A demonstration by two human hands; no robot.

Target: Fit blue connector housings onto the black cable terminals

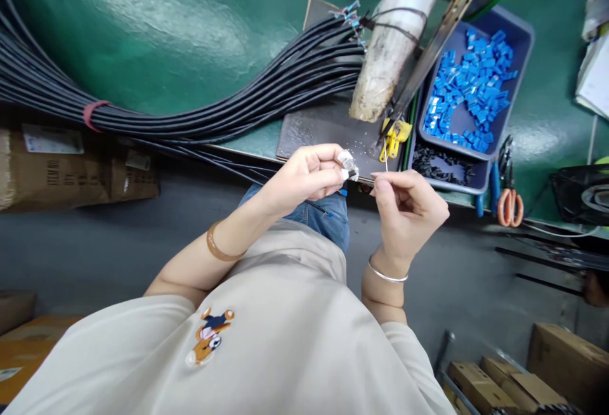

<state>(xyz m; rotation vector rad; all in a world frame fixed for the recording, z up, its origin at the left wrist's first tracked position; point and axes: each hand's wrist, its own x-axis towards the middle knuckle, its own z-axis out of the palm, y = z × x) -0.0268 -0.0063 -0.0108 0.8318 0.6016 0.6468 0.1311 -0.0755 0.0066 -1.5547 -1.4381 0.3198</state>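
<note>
Taking the yellow tools as our landmark, we have the small white piece just to their left and nearer our body, by the front edge of the worktop. Our left hand has its grip closed around that piece; our right hand, nearer our body than the tools, seems to pinch a thin white strand between thumb and forefinger.

The white piece sits right at our left fingertips, so too light a hold could let it slip past the edge, while too hard a squeeze could crumple it. The strand points up towards the tools; a careless sweep of our right hand might snag it there or bend it. White crumbs lie left of the tools and could cling to our fingers or the piece. To the tools' right, the tray of blue parts is close enough for an elbow or sleeve to jog, judging by its nearness.
</note>
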